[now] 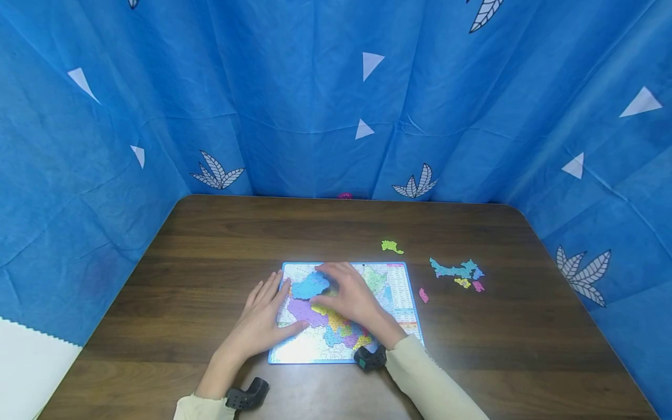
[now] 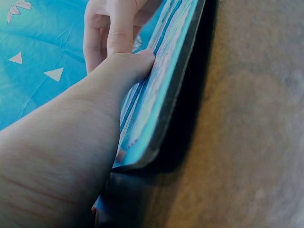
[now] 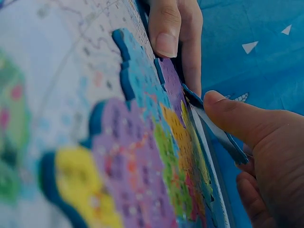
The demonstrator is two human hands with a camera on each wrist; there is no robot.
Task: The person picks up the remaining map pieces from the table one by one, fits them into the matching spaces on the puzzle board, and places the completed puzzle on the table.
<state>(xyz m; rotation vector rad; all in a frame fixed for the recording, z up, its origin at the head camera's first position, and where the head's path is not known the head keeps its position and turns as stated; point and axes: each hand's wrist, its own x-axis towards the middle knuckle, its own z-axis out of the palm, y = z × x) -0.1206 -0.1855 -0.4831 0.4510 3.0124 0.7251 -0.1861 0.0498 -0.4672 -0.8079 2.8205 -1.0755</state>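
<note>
A map puzzle board (image 1: 294,352) with a blue rim lies on the table. My right hand (image 1: 353,294) pinches a large blue puzzle piece (image 1: 308,287) between thumb and fingers over the board's upper left part. In the right wrist view this piece (image 3: 221,130) stands tilted, one edge near the fitted pieces. My left hand (image 1: 265,324) rests along the board's left side, its fingers extended and its thumb on the map. Below the blue piece sits a purple piece (image 1: 304,313); orange, green, blue and yellow pieces fill the lower middle of the map.
Right of the board lie loose pieces: a long teal one (image 1: 452,270), a yellow one (image 1: 462,283) and pink ones (image 1: 423,295). A lime green piece (image 1: 391,246) lies beyond the board. Blue curtain (image 1: 315,116) surrounds the wooden table (image 1: 210,245).
</note>
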